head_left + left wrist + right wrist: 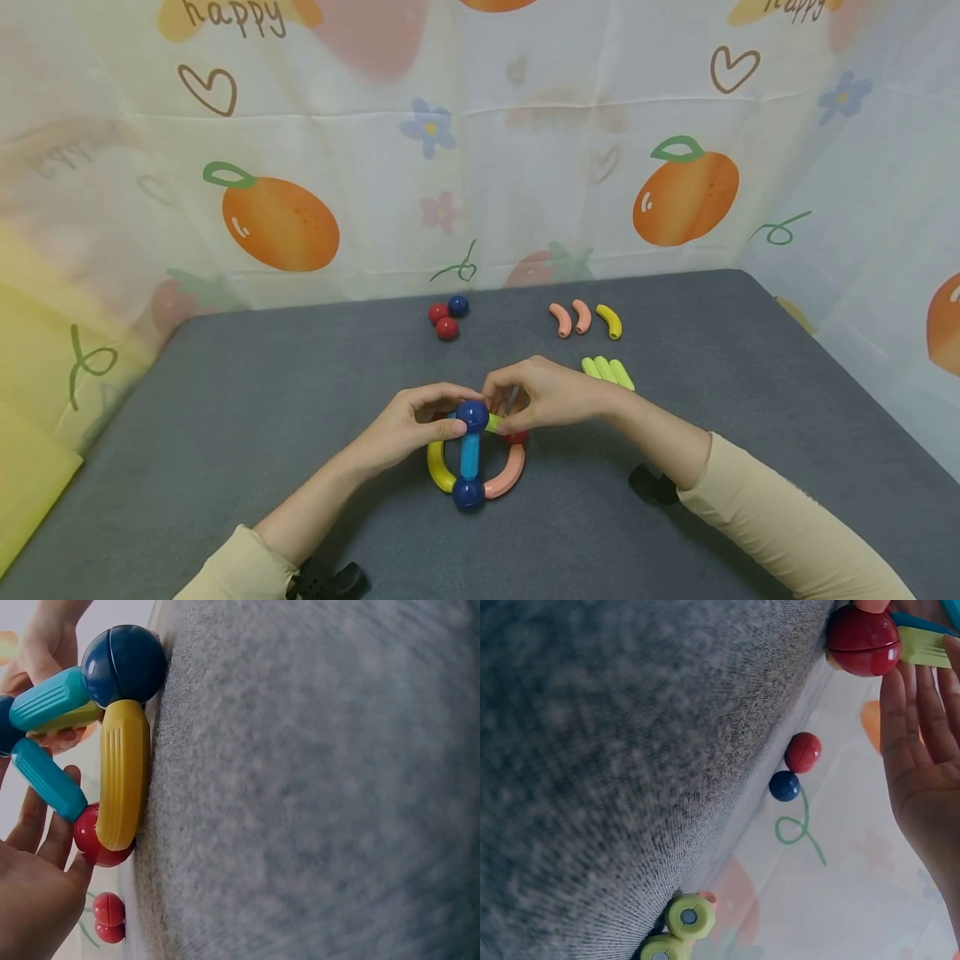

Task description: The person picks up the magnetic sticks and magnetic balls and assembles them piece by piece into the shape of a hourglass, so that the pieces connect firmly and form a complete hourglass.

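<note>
"Between your hands, how far along is that ball-and-rod frame?"

"Well along but unfinished, I'd judge. My left hand pinches the upper blue ball. One blue rod runs from it down to the lower blue ball, nearest me; another slants to a red ball by my left fingers. A yellow curved rod and a salmon curved rod join the base."

"And your right?"

"My right hand pinches a lime rod between the upper blue ball and a second red ball. Whether both ends are seated, I can't tell."

"What's left over?"

"Beyond my hands, two loose red balls and one loose blue ball; beyond my right hand, two salmon curves and a yellow curve; just past my right forearm, three spare lime rods. None is joined yet."
</note>
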Motion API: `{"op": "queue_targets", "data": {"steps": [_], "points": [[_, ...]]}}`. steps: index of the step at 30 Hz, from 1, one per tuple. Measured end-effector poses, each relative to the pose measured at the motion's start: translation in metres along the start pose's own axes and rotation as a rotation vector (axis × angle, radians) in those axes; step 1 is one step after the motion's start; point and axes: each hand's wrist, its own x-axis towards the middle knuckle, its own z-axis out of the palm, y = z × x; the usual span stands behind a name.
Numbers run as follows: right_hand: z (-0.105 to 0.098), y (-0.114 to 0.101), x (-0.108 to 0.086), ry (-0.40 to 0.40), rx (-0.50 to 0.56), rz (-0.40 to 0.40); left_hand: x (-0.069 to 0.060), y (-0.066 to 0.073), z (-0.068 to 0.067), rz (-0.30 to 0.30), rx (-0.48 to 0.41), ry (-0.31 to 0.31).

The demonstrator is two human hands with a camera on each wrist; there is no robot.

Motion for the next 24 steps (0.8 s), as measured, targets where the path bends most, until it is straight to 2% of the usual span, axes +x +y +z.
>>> {"op": "queue_targets", "data": {"steps": [8, 12, 18, 24], "points": [[-0.001, 0.001, 0.0, -0.013, 0.04, -0.004, 0.0, -0.003, -0.002, -0.045, 0.067, 0.008], [-0.001, 0.002, 0.0, -0.004, 0.057, 0.008, 0.0, -0.002, -0.002, -0.048, 0.081, 0.021], [-0.004, 0.002, -0.004, 0.032, 0.09, 0.031, -0.002, -0.003, -0.002, -0.057, 0.076, 0.078], [-0.016, 0.004, -0.014, 0.096, 0.101, 0.084, -0.004, -0.005, -0.004, -0.081, 0.079, 0.122]]}}
